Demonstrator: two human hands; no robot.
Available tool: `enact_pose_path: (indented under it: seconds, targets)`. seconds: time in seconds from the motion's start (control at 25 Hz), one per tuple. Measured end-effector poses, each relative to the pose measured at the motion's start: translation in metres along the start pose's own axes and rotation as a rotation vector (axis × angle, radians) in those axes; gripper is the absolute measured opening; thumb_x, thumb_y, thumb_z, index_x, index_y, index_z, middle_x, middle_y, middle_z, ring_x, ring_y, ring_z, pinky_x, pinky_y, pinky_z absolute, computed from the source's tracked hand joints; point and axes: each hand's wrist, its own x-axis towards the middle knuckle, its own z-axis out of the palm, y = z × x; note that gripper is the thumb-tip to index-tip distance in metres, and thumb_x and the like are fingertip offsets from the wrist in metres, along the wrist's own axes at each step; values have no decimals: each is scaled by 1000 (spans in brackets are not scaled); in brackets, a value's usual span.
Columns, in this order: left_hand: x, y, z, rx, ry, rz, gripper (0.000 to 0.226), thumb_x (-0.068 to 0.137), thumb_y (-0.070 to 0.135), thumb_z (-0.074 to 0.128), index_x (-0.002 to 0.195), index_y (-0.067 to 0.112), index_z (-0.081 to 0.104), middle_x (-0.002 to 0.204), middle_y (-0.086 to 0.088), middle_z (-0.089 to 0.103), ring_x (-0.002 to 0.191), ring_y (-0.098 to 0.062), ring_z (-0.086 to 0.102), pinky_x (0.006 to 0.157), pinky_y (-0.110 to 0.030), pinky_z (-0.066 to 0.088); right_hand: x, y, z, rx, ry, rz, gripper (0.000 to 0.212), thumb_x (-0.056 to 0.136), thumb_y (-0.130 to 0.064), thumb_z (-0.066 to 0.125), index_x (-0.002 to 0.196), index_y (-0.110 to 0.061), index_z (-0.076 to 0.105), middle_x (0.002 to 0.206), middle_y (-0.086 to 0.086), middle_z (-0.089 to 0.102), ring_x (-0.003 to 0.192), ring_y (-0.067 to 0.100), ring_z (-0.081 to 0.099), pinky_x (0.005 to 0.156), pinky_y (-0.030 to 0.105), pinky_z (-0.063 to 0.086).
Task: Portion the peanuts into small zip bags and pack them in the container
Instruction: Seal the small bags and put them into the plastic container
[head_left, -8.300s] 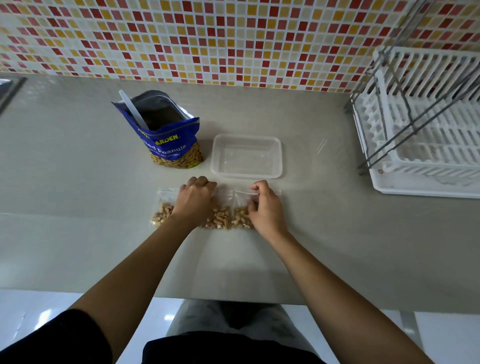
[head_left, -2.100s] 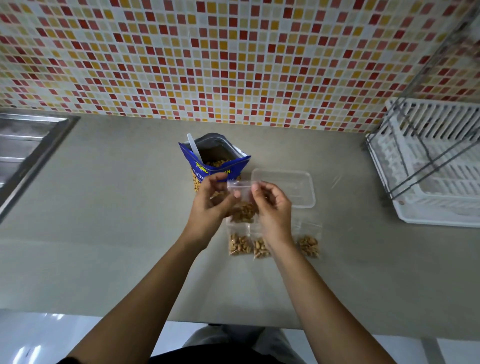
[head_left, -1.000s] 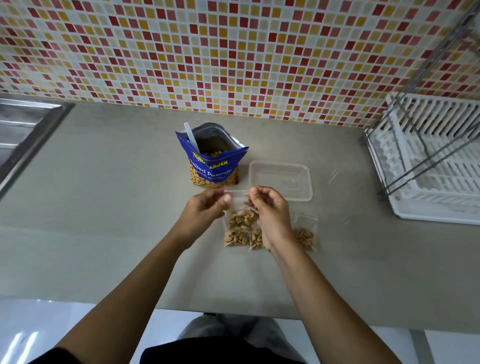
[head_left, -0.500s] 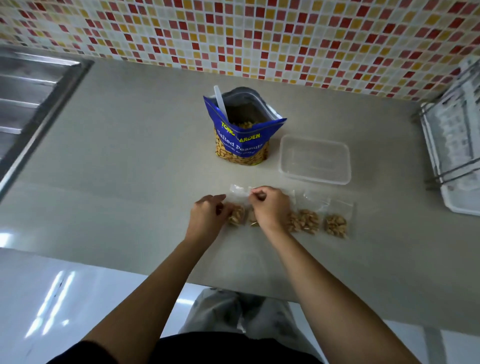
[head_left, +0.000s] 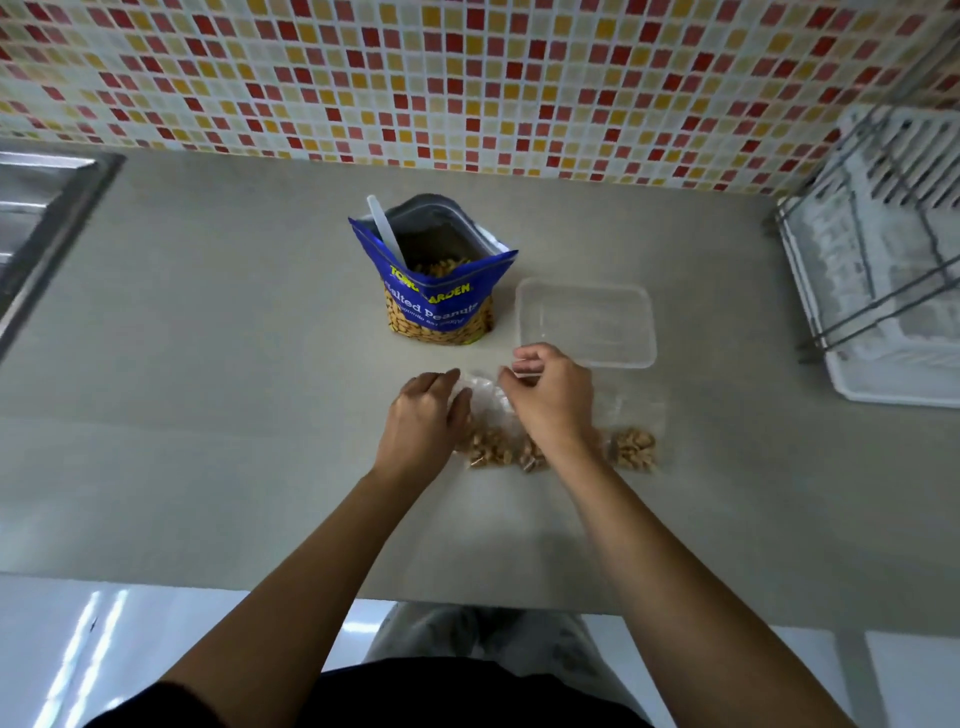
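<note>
Zip bags (head_left: 631, 449) near container (head_left: 582, 281), peanut pouch (head_left: 436, 312)

A: What runs along the far edge of the bench (head_left: 208, 389)?
B: A mosaic wall (head_left: 467, 78) of small square tiles, red, yellow, cream and white; it meets the bench along that whole edge.
A: And at the left edge?
B: A steel sink (head_left: 36, 208), set in at the far-left corner; only part of it shows.
A: The right side?
B: A white plastic dish rack (head_left: 893, 364) stands at the far-right corner, blurred; grey metal rods (head_left: 883, 307) cross over it at a slant.
A: Below the near edge?
B: A glossy pale floor (head_left: 104, 649); streaks of reflected light lie on it.
</note>
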Motion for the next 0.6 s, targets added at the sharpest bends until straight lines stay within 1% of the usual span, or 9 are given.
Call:
enact_pose_path:
  seconds: [0.08, 0.16, 0.2, 0.28, 0.36, 0.44, 0.52, 0.6]
  targets:
    - [16, 22, 5, -46, -24, 28, 36, 93, 20, 51, 124, 3, 57, 118, -20, 63, 102, -35, 62, 89, -39, 49, 8, 4, -20, -14, 50, 1, 23, 81, -21, 68, 102, -13, 67, 96, 0, 73, 82, 12, 67, 75, 17, 48]
    - [31, 44, 12, -89, -49, 29, 38, 94, 21, 48, 129, 5, 52, 119, -20, 62, 104, -35, 60, 89, -40, 48, 19, 15, -40, -49, 138, -9, 20, 82, -18, 64, 101, -12, 67, 98, 4, 72, 85, 16, 67, 71, 11, 40]
    - [38, 54, 15, -99, -61, 14, 40, 94, 21, 47, 131, 6, 48, 118, -21, 62, 104, -36, 59, 88, -41, 48, 24, 24, -49, -70, 183, -16, 22, 83, -15, 62, 104, -10, 66, 102, 7, 70, 91, 19, 65, 72, 12, 38]
    - [48, 70, 21, -103, -98, -64, 44, 95, 21, 46, 136, 5, 39, 117, -24, 59, 107, -38, 56, 88, -42, 47, 35, 44, -62, -123, 237, -17, 33, 84, -11, 59, 116, -5, 60, 117, 15, 62, 108, 29, 58, 88, 20, 36]
    - [54, 82, 29, -142, -132, -161, 46, 96, 19, 45, 137, 1, 34, 123, -25, 54, 113, -39, 52, 92, -42, 44, 45, 63, -72, -177, 205, 15, 46, 86, -11, 57, 130, 1, 47, 133, 22, 49, 123, 35, 47, 103, 30, 32]
    - [58, 85, 37, -195, -135, -237, 45, 96, 17, 46, 136, 0, 35, 121, -26, 55, 112, -39, 52, 91, -40, 44, 52, 78, -79, -191, 114, 82, 57, 90, -17, 55, 139, 2, 34, 142, 24, 40, 132, 34, 39, 108, 32, 28]
    - [62, 86, 45, -227, -129, -266, 43, 94, 15, 48, 134, 1, 37, 112, -25, 60, 103, -37, 57, 87, -40, 47, 58, 90, -85, -161, 40, 127, 60, 91, -22, 56, 140, 1, 32, 142, 21, 43, 131, 31, 41, 107, 30, 30]
    - [66, 88, 50, -234, -129, -255, 44, 94, 13, 48, 135, 3, 38, 108, -23, 63, 100, -37, 59, 88, -43, 49, 62, 98, -87, -73, 29, 160, 60, 89, -25, 60, 139, -1, 36, 137, 19, 50, 127, 28, 48, 106, 31, 35]
